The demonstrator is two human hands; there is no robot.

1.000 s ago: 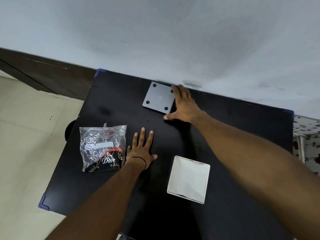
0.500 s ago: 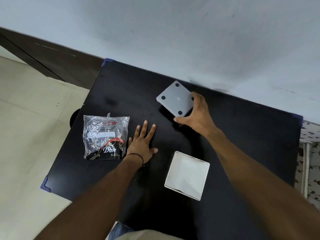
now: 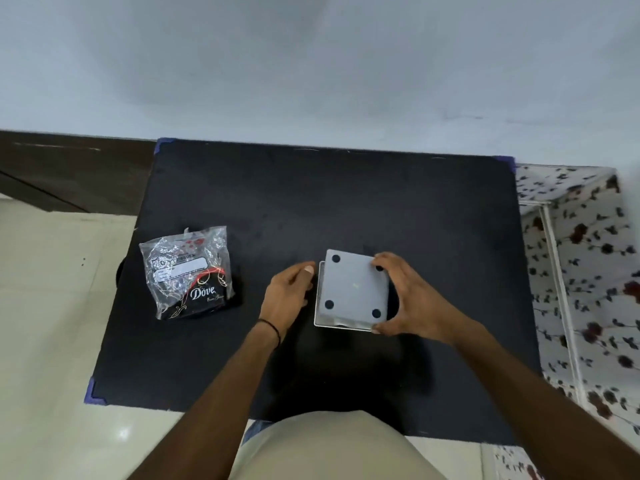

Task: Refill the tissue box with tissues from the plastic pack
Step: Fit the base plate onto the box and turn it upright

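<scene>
I see one black worktop [image 3: 346, 202] carrying everything. Near its middle sits one white tissue box [image 3: 320, 317], upside down, with one grey base panel [image 3: 353, 285] bearing four dark feet laid over it. My right hand [image 3: 412, 299] holds that panel in a wide grip at its right edge. My left hand [image 3: 291, 292] is loosely curled just beside the box's left side, holding nothing I can see. One plastic pack [image 3: 188, 271] lies well apart at left, looking mostly emptied. I judge the refill nearly finished: only seating the base and righting the box remain.
</scene>
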